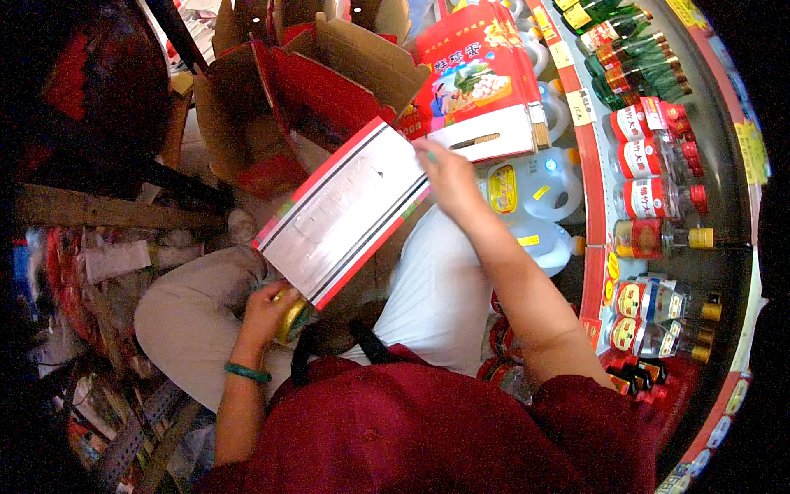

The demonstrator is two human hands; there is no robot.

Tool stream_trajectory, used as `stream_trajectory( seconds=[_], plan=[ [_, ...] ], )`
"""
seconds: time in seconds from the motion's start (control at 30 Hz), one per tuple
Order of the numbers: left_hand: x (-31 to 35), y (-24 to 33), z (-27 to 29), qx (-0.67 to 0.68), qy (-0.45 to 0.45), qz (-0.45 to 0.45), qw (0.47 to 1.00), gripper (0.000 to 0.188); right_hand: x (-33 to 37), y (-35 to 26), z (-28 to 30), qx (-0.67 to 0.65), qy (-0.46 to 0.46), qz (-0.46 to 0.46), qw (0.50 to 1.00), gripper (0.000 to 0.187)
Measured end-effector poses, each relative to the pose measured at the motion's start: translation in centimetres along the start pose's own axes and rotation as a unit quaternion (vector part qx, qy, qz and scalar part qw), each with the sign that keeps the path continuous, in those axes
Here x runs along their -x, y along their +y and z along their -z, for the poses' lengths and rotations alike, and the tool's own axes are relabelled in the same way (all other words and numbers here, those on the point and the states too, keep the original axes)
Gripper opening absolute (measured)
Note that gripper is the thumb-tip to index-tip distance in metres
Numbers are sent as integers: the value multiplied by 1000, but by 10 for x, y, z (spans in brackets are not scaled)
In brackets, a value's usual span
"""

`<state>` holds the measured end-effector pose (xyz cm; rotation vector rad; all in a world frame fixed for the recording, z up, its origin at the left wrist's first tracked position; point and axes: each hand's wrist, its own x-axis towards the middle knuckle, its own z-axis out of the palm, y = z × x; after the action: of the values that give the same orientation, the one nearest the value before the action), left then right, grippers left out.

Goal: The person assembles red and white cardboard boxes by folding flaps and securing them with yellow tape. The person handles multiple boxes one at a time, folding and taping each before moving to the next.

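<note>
A long cardboard box (pixel 350 216), white on top with black stripes and red edges, lies tilted across my lap. Something glossy, like clear tape, shines along its white face. My right hand (pixel 448 174), a green ring on one finger, is closed at the box's far right end. By the near left corner my left hand (pixel 265 316) is closed around a yellowish roll of packing tape (pixel 292 319). Its fingertips are partly hidden behind the roll. A green bangle (pixel 247 373) circles my left wrist.
Open red and brown cartons (pixel 329 82) stand ahead. A stack of flat red printed cartons (pixel 469 74) lies beside them, next to large clear jugs (pixel 527 198). Bottles (pixel 642 156) line a shelf at right. Bagged goods (pixel 107 255) and a wooden beam (pixel 115 216) are at left.
</note>
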<state>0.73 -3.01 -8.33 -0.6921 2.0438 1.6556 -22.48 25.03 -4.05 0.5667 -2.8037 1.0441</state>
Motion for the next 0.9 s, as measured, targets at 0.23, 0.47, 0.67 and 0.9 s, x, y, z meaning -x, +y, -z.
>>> stream_trajectory(
  seconds=[0.23, 0.47, 0.67, 0.9],
  plan=[
    [-3, 14, -8, 20, -24, -20, 999, 32, 8, 22, -6, 68, -63, -72, 993, 36],
    [-1, 17, -14, 29, -14, -22, 999, 31, -4, 45, -6, 7, -130, -133, 982, 32],
    [-8, 1, -17, 27, -13, -10, 999, 32, -12, 66, -27, 7, -125, -195, 973, 42],
    [-25, -18, -15, 93, -49, -18, 994, 32, -22, 57, -24, 103, -130, -150, 975, 39]
  ],
)
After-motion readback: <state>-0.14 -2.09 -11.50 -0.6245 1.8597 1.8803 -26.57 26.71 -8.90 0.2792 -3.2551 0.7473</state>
